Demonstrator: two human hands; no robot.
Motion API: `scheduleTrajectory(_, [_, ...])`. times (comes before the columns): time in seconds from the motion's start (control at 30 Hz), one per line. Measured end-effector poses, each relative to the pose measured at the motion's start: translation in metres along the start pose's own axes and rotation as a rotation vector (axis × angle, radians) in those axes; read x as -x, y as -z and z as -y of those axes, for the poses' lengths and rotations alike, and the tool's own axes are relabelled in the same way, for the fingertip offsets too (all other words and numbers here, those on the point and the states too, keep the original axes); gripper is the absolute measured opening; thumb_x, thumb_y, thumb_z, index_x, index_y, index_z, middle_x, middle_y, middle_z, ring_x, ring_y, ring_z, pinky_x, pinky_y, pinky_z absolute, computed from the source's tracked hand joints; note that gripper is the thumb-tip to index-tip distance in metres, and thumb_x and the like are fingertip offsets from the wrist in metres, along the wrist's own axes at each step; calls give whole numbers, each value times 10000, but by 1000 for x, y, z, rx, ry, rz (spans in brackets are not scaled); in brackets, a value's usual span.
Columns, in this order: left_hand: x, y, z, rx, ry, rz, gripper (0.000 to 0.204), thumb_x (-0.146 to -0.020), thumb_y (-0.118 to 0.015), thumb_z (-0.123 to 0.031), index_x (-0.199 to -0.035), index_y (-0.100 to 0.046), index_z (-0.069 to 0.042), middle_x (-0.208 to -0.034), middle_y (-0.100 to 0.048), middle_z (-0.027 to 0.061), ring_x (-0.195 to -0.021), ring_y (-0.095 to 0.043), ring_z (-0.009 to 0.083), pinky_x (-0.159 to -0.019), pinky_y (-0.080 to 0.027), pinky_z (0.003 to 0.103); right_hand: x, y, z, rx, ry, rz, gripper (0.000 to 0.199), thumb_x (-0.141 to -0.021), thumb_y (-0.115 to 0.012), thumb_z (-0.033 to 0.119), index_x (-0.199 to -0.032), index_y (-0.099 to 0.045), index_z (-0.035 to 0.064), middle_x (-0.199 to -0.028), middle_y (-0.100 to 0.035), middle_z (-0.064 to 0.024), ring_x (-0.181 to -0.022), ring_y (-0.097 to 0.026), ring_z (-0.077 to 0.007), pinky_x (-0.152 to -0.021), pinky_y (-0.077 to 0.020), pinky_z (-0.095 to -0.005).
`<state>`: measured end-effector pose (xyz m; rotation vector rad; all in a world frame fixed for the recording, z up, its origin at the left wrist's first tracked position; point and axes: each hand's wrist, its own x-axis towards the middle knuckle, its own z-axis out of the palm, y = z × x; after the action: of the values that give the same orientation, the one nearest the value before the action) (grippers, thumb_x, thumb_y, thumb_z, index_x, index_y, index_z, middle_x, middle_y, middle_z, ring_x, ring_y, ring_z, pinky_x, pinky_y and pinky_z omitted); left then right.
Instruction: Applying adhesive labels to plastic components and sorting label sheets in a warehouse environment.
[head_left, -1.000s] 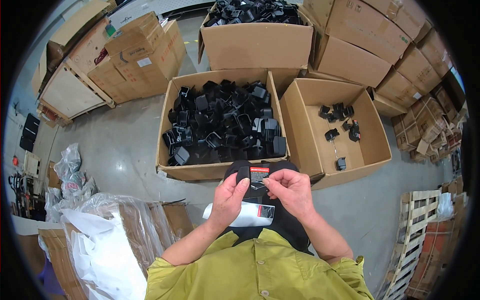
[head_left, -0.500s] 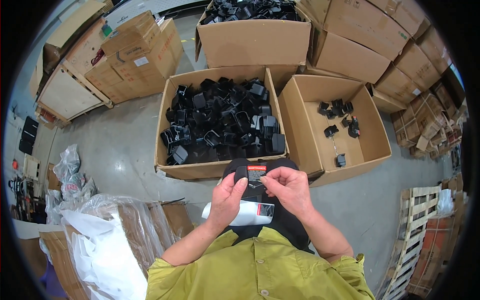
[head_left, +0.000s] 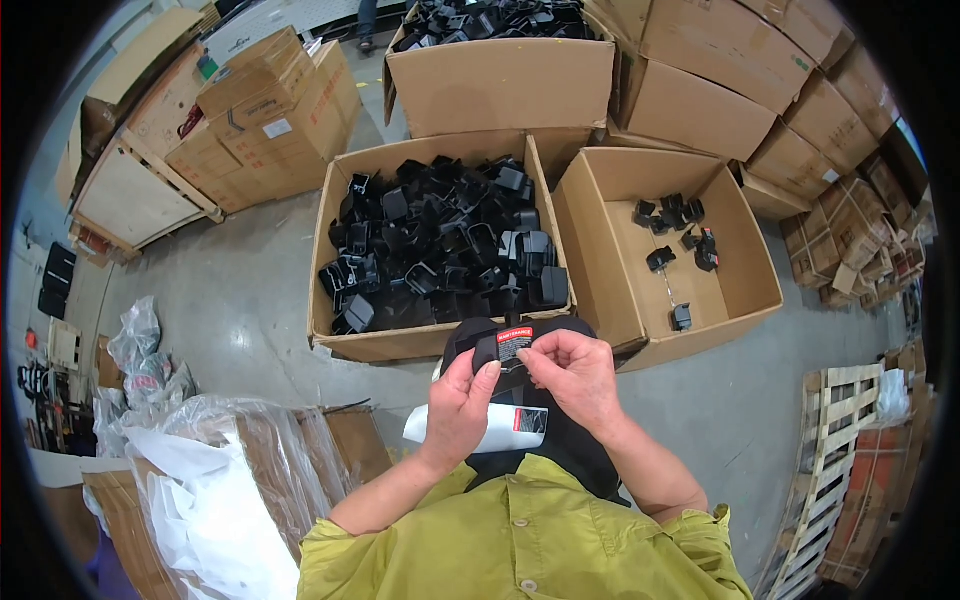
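Note:
My left hand (head_left: 461, 402) and my right hand (head_left: 572, 372) meet over my lap and together hold a small black plastic part (head_left: 497, 354). My right thumb and fingers pinch a red and white sticker (head_left: 513, 338) on its top face. A white roll of labels (head_left: 512, 428) lies on my dark trousers just below the hands. Directly ahead stands an open cardboard box (head_left: 343, 320) heaped with several black parts. To its right, another open box (head_left: 745, 290) has only a few black parts on its floor.
A third box of black parts (head_left: 500, 85) stands behind the first two. Stacked closed cartons (head_left: 260, 110) sit on a pallet at back left and along the right. Clear plastic sheeting (head_left: 200, 480) and white bags lie at my left. A wooden pallet (head_left: 830, 470) leans at the right.
Both hands stay together on the black part. The fingers have shifted slightly on the sticker; nothing else has moved.

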<state>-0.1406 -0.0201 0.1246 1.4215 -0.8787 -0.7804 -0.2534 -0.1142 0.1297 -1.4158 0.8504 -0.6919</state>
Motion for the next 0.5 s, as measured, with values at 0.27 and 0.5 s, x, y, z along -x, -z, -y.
scheduleTrajectory(0.27, [2, -4, 8, 32, 11, -25, 204, -869, -485, -130, -1011, -535, 7, -751, -529, -20, -662, -431, 39, -587, -370, 177, -10, 6, 0, 657, 328, 10, 275, -668, -717, 205, -737, -574, -19, -546, -570, -64, -451, -533, -128, -438, -418, -245])
scheduleTrajectory(0.5, [-4, -5, 21, 290, 155, -20, 229, -883, -460, -165, -989, -538, 22, -850, -567, 11, -754, -487, 48, -698, -393, 187, -25, 4, -5, 311, 184, 281, 550, -612, -749, 297, -1017, -528, -1, -881, -593, -101, -807, -574, -154, -727, -454, -273])
